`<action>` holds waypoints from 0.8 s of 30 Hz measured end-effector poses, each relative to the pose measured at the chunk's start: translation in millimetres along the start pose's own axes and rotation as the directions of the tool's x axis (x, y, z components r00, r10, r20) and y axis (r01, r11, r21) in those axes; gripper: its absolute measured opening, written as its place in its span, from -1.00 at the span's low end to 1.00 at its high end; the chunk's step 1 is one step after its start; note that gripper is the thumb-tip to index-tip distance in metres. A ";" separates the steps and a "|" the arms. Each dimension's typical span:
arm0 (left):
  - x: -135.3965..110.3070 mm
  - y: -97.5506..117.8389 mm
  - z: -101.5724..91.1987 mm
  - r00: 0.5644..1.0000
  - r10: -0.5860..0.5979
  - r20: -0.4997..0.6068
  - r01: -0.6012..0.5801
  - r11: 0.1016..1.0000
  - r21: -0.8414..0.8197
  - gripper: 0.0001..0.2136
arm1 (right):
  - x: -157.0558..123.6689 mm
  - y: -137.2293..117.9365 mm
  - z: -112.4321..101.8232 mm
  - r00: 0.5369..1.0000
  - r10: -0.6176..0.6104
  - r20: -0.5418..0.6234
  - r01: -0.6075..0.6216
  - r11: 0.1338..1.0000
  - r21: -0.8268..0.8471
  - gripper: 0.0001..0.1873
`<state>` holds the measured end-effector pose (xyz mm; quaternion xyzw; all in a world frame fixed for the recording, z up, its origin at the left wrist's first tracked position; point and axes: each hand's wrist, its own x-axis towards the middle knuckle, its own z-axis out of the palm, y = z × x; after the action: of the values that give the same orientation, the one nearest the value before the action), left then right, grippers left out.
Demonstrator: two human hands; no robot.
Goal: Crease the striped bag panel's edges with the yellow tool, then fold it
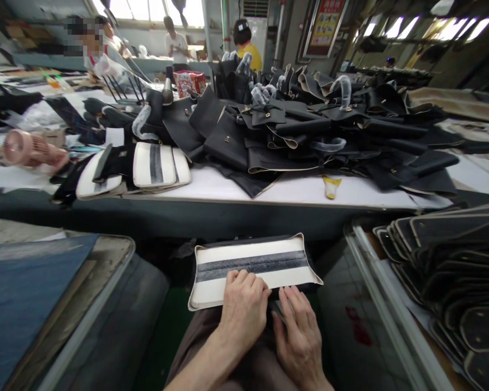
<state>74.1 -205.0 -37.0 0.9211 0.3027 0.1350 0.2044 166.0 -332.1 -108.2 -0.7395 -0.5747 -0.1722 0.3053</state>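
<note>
A white bag piece [212, 293] with a dark grey stripe and raised, pale edges rests on my lap, tilted a little. Black material shows under its far and near edges. My left hand [244, 304] is closed on the near edge, its fingers curled over the white surface. Close beside it, my right hand [297, 326] grips the black material along the same near edge, fingers on top and thumb on the near side. What lies under both hands is hidden.
A white worktable [297, 195] ahead bears heaped black bag parts [228, 141], striped white pieces [155, 164] and a pink fan [28, 147]. Bins flank my knees; stacked dark panels [452, 260] fill the right one, and a blue sheet [32, 288] tops the left. Several people are behind the table.
</note>
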 end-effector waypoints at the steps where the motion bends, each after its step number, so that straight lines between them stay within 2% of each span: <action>1: -0.2 0.1 -0.2 1.000 -0.004 -0.002 0.004 1.000 -0.008 -0.84 | 0.8 -1.9 1.4 1.000 -0.010 0.003 0.010 1.000 0.005 -0.40; 4: -5.3 -4.7 -4.3 1.000 -0.016 -0.017 0.015 0.997 -0.078 -0.97 | 2.1 -4.6 3.9 1.000 -0.026 0.007 0.026 1.000 0.015 -0.37; 6: -14.5 -13.2 -11.0 0.999 -0.020 -0.026 0.017 0.994 -0.109 -0.85 | 2.7 -4.7 4.3 1.000 -0.027 0.009 0.027 1.000 0.016 -0.38; 11: -47.3 -42.1 -30.2 0.998 0.008 -0.059 -0.009 1.000 -0.005 -0.92 | 4.6 -5.0 4.2 1.000 -0.030 0.004 0.030 0.999 0.026 -0.39; 16: -59.7 -56.3 -30.0 0.991 0.095 -0.095 -0.091 0.995 0.044 -0.88 | 4.5 -6.4 3.4 0.999 -0.031 -0.004 0.031 0.999 0.016 -0.41; 21: -59.4 -54.6 -28.2 0.991 0.129 0.029 -0.131 0.982 0.135 -0.84 | 2.2 -5.4 3.2 1.000 -0.026 0.002 0.026 0.999 0.020 -0.41; 24: -57.4 -52.1 -30.9 0.990 0.124 0.072 -0.133 0.982 0.131 -0.82 | 1.0 -4.1 4.1 1.000 -0.021 0.002 0.021 1.000 0.017 -0.42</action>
<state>-8.4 -192.9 -40.9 0.9543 0.2443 0.0976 0.1417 162.0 -328.1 -109.6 -0.7310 -0.5841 -0.1697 0.3093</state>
